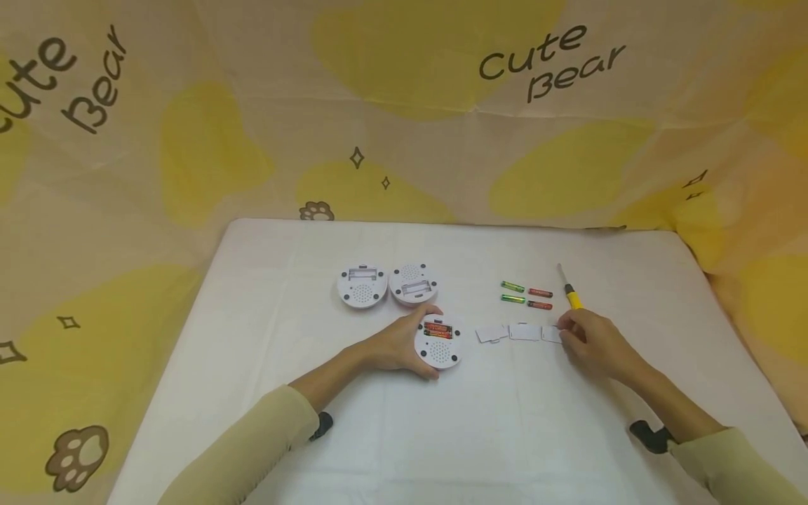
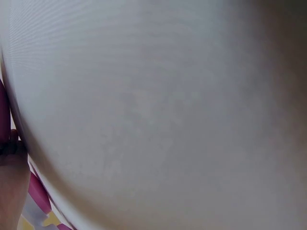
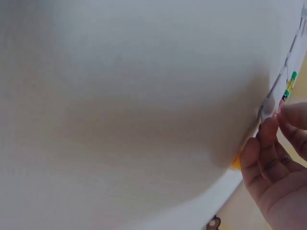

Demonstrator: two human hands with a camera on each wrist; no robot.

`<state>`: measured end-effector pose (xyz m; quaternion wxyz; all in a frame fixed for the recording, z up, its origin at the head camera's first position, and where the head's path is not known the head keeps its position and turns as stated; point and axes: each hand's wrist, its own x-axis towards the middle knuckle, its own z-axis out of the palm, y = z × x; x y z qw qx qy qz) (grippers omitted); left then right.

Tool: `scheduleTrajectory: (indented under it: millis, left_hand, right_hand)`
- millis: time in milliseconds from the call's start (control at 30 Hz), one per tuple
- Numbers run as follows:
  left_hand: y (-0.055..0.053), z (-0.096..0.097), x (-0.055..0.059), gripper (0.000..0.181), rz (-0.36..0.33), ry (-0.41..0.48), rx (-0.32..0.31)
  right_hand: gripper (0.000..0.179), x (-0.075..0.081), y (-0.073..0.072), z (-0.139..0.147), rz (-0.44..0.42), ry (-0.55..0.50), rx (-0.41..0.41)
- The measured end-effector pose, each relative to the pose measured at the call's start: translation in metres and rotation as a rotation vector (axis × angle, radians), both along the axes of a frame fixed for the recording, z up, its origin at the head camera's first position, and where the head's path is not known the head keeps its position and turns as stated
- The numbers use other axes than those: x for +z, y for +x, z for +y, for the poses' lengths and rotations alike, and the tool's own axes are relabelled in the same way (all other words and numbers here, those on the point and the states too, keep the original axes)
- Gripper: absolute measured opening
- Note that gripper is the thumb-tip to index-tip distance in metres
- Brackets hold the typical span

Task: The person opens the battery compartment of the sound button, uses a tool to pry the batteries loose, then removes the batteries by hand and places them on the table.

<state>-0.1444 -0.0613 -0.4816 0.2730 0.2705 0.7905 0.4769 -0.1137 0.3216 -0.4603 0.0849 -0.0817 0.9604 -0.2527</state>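
Note:
My left hand (image 1: 398,344) grips a round white device (image 1: 440,358) by its left side, fingers at its top edge and thumb below. Its speaker-holed face is up, with two red batteries (image 1: 438,330) in its open compartment. My right hand (image 1: 596,340) pinches the right end of a white battery cover (image 1: 551,334) at the table. Two more covers, a middle one (image 1: 524,331) and a tilted one (image 1: 492,333), lie left of it. In the right wrist view my right hand (image 3: 283,177) has curled fingers; in the left wrist view my left hand (image 2: 13,187) barely shows.
Two similar devices, a left one (image 1: 362,287) and a right one (image 1: 413,283), lie behind with bare battery compartments. Green batteries (image 1: 513,299) and red batteries (image 1: 540,292) lie at the back right, beside a yellow-handled screwdriver (image 1: 571,296). Everything rests on a white table (image 1: 284,280).

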Motion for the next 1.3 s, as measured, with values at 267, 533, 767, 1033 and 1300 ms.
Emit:
scheduleTrajectory:
  millis: [267, 533, 767, 1033, 1300]
  left_hand:
    - [0.000, 0.000, -0.001, 0.106, -0.002, 0.001, 0.004]
    - [0.000, -0.001, 0.000, 0.106, -0.004, -0.009, 0.011]
    - [-0.001, 0.000, 0.000, 0.106, -0.025, 0.006, 0.010]
    - [-0.001, -0.001, -0.002, 0.106, -0.023, 0.019, 0.007]
    - [0.000, -0.001, -0.002, 0.106, -0.025, 0.020, 0.006]
  right_hand:
    - [0.031, 0.005, -0.011, 0.011, 0.184, 0.014, -0.132]
    - [0.053, 0.001, -0.029, 0.021, 0.126, 0.021, -0.188]
    - [0.068, -0.001, -0.035, 0.016, 0.010, 0.064, -0.188]
    - [0.063, -0.004, -0.033, 0.010, 0.004, 0.138, -0.162]
    - [0.052, -0.007, -0.033, 0.009, 0.068, 0.155, -0.138]
